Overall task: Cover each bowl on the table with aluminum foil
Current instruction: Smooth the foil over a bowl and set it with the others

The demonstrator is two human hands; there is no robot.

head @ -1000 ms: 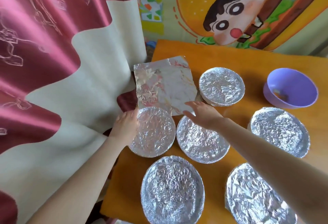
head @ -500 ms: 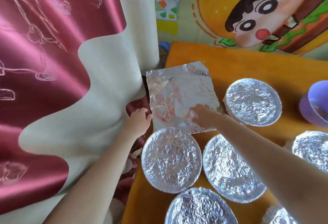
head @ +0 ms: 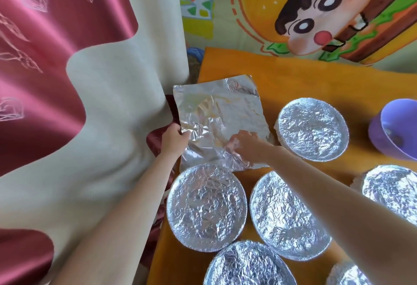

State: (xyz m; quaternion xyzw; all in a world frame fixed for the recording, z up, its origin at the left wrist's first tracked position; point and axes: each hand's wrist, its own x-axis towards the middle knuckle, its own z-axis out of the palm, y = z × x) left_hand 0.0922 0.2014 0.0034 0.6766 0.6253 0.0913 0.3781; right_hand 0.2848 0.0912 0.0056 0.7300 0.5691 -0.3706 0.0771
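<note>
A loose, crinkled foil sheet [head: 220, 113] lies at the left edge of the orange table [head: 316, 81]. My left hand [head: 172, 139] pinches the sheet's left edge. My right hand [head: 247, 145] rests on its lower right part, fingers curled into the foil. Several foil-covered bowls surround it: one to the right [head: 312, 128], two just below the sheet [head: 206, 208] [head: 286, 217], others at the bottom [head: 248, 264] and right edge [head: 392, 194]. An uncovered purple bowl [head: 397, 131] stands at the far right.
A red and cream curtain [head: 79, 104] hangs right against the table's left edge. A cartoon wall hanging [head: 316, 13] is behind the table. Bare orange tabletop shows at the back.
Both hands moved forward from the covered bowls onto the loose foil sheet. My left hand has taken its left edge, my right hand has settled on its lower part. The view shifted left.
</note>
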